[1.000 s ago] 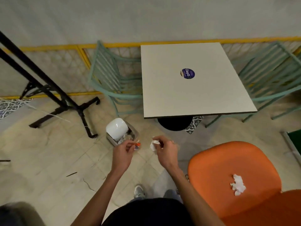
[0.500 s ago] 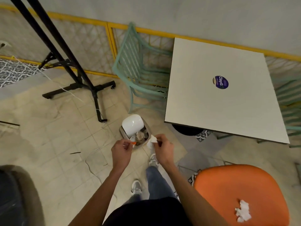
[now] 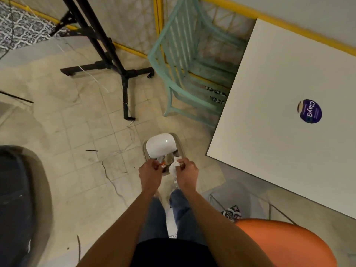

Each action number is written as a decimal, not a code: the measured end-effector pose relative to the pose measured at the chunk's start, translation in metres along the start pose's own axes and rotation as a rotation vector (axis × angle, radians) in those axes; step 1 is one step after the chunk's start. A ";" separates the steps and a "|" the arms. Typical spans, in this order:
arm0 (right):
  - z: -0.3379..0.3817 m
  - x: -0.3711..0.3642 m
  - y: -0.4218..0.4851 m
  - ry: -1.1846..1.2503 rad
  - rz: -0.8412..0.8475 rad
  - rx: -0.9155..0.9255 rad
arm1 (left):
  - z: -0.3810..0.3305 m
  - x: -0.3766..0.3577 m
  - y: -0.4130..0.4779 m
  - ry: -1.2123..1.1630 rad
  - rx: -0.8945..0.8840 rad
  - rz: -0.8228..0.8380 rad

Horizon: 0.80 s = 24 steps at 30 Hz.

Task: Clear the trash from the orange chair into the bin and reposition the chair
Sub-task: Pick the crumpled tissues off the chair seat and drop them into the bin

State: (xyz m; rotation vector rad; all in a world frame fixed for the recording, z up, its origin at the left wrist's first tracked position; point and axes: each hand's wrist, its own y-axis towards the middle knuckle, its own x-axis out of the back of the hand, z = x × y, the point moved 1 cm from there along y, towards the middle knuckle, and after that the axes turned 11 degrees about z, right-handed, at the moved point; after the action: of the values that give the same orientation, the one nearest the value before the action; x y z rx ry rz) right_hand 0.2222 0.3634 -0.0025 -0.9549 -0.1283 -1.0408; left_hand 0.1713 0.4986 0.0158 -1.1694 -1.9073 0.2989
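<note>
On a worn beige tiled floor (image 3: 57, 132), a small bin (image 3: 179, 145) with its white lid (image 3: 160, 144) tipped up stands just off the near-left corner of a white square table (image 3: 279, 93). Both hands hover over its open mouth: the left hand (image 3: 149, 175) pinches a small orange-tipped wrapper (image 3: 162, 165), the right hand (image 3: 187, 175) grips a crumpled white tissue (image 3: 173, 167). The orange chair (image 3: 285, 241) sits at lower right, well behind the hands.

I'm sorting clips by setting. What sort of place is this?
Probably a café or casual eatery: a square white table with a round branded sticker, a slatted teal chair tucked beside it, and a small swing-lid bin on the tiled floor.
</note>
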 end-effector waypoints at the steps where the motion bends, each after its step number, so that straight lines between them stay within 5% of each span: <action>1: -0.001 -0.006 0.009 -0.010 0.001 -0.017 | -0.001 -0.004 0.005 -0.014 0.022 -0.007; 16: -0.007 -0.039 0.044 0.034 0.128 -0.075 | 0.016 -0.017 0.035 0.110 -0.006 0.116; 24: -0.002 -0.025 0.000 0.074 0.039 -0.100 | 0.010 0.018 0.008 0.256 -0.253 0.217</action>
State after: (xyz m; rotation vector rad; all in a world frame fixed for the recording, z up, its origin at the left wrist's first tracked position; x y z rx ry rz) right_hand 0.2075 0.3788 -0.0164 -1.0041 0.0040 -1.0528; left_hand 0.1651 0.5202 0.0146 -1.5105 -1.6294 0.0194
